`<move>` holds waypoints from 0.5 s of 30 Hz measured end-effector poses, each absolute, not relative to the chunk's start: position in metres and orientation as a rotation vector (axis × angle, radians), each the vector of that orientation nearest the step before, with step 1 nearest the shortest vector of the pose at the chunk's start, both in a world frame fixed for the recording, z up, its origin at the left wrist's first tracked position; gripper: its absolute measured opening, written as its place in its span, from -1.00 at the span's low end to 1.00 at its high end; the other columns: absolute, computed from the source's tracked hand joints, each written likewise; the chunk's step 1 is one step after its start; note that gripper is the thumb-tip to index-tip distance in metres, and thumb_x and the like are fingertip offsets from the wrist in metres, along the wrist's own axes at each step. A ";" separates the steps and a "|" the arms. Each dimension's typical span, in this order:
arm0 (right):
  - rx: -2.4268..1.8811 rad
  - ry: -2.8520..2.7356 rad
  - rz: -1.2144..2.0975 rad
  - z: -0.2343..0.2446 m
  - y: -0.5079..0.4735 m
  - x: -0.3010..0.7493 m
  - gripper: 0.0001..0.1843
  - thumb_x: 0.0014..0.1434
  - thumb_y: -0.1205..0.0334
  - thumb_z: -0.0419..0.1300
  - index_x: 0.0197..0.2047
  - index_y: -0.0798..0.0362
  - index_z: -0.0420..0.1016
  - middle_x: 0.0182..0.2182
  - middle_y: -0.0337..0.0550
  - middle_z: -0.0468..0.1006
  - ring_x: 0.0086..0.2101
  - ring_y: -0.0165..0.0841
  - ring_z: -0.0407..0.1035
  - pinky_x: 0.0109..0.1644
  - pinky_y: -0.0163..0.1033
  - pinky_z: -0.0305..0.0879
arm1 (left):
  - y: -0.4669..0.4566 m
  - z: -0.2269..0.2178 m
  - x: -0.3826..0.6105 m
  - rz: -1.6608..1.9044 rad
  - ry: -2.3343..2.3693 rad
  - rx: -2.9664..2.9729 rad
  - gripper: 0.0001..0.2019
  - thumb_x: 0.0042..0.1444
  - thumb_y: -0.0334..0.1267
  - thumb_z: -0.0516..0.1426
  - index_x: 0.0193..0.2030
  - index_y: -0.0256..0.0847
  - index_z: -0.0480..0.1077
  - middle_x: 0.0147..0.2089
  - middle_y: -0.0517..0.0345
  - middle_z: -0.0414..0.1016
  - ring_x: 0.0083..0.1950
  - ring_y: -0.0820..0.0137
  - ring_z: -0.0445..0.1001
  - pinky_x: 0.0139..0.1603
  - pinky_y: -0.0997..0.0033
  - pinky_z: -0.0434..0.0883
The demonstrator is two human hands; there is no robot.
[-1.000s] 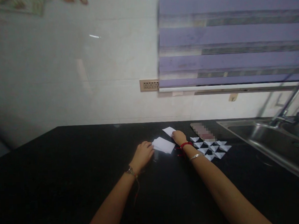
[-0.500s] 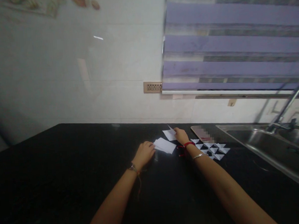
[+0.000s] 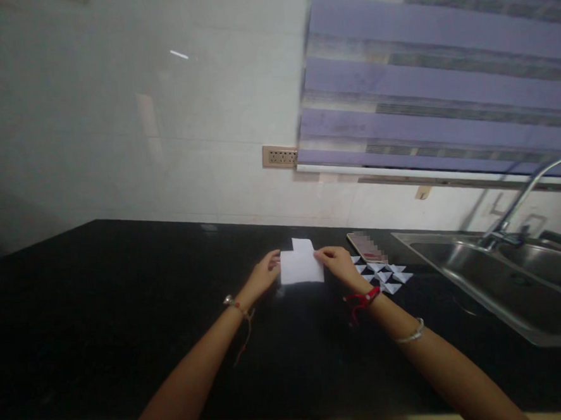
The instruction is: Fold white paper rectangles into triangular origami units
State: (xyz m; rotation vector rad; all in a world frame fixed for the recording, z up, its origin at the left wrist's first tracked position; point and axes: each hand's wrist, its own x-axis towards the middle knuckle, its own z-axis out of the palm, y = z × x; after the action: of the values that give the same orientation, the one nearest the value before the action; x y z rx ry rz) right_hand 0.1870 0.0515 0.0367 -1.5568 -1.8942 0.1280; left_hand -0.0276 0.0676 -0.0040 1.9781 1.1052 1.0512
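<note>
A small white paper sheet (image 3: pixel 301 267) is held up just above the black countertop (image 3: pixel 124 289). My left hand (image 3: pixel 264 275) pinches its left edge and my right hand (image 3: pixel 338 265) pinches its right edge. Behind the held sheet, another white paper (image 3: pixel 302 243) lies on the counter. Right of my right hand, several small folded white paper triangles (image 3: pixel 384 274) lie in rows. A phone (image 3: pixel 366 248) rests beyond them.
A steel sink (image 3: pixel 508 278) with a curved tap (image 3: pixel 522 201) fills the right side. A tiled wall with a socket plate (image 3: pixel 280 156) stands behind. A purple striped blind (image 3: pixel 434 74) hangs at the upper right. The counter's near edge runs along the bottom.
My right hand left the far paper and came back to the middle. Both hands now pinch one sheet, lifted off the pile that lay by my left hand.
</note>
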 end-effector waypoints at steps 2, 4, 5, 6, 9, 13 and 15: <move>-1.541 -1.891 0.275 0.023 0.042 0.190 -0.65 0.03 0.11 0.00 -0.49 0.17 0.50 -0.59 -0.20 0.46 -0.52 -0.42 0.30 -0.49 -0.40 0.10 | 0.064 0.002 -0.025 0.981 1.010 1.812 -0.63 0.12 -0.25 -0.08 0.08 -0.26 0.10 -0.05 -0.03 0.34 -0.16 0.40 0.38 -0.25 0.44 0.35; -1.534 -1.832 0.411 0.010 0.035 0.193 -0.65 0.00 0.09 0.03 -0.53 0.19 0.48 -0.62 -0.21 0.42 -0.55 -0.44 0.26 -0.52 -0.40 0.07 | 0.060 0.007 -0.025 0.907 0.965 1.747 -0.66 0.12 -0.20 -0.08 0.02 -0.26 0.18 -0.11 0.00 0.36 -0.27 0.44 0.39 -0.39 0.51 0.34; -1.524 -1.801 0.464 0.004 0.032 0.194 -0.65 -0.01 0.08 0.04 -0.54 0.19 0.47 -0.63 -0.22 0.41 -0.56 -0.44 0.25 -0.52 -0.40 0.06 | 0.057 0.008 -0.024 0.857 0.952 1.749 -0.67 0.09 -0.20 -0.06 -0.01 -0.27 0.21 -0.17 0.02 0.38 -0.33 0.47 0.38 -0.44 0.53 0.32; -1.511 -1.781 0.503 -0.001 0.030 0.194 -0.65 -0.02 0.07 0.05 -0.55 0.19 0.46 -0.64 -0.22 0.40 -0.56 -0.45 0.24 -0.53 -0.40 0.05 | 0.055 0.010 -0.024 0.808 0.942 1.761 -0.68 0.06 -0.22 -0.01 -0.05 -0.29 0.23 -0.23 0.05 0.39 -0.38 0.49 0.36 -0.47 0.55 0.30; -1.478 -1.711 0.592 -0.010 0.024 0.194 -0.65 -0.03 0.05 0.06 -0.54 0.19 0.45 -0.61 -0.21 0.41 -0.55 -0.44 0.25 -0.52 -0.39 0.06 | 0.049 0.007 -0.022 0.673 0.932 1.810 -0.72 -0.07 -0.30 0.09 -0.17 -0.33 0.30 -0.35 0.12 0.39 -0.44 0.51 0.33 -0.47 0.56 0.28; -1.420 -1.518 0.715 -0.011 0.017 0.194 -0.65 -0.04 0.04 0.07 -0.45 0.18 0.45 -0.53 -0.15 0.46 -0.50 -0.40 0.28 -0.49 -0.38 0.12 | 0.047 -0.005 -0.014 0.621 0.975 1.850 -0.83 -0.09 -0.28 0.07 -0.36 -0.35 0.33 -0.43 0.16 0.36 -0.50 0.52 0.31 -0.51 0.55 0.26; -1.390 -1.441 0.774 -0.010 0.014 0.193 -0.68 -0.04 0.05 0.07 -0.44 0.17 0.45 -0.51 -0.15 0.45 -0.48 -0.40 0.28 -0.48 -0.38 0.13 | 0.047 -0.011 -0.010 0.593 0.987 1.857 -0.84 -0.09 -0.26 0.07 -0.41 -0.34 0.31 -0.48 0.19 0.34 -0.54 0.54 0.29 -0.54 0.55 0.24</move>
State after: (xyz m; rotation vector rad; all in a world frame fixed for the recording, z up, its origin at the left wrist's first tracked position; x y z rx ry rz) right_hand 0.1933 0.0140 -0.0100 -1.3902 -1.4406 0.7738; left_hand -0.0095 0.0471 -0.0112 1.8573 0.9867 0.5931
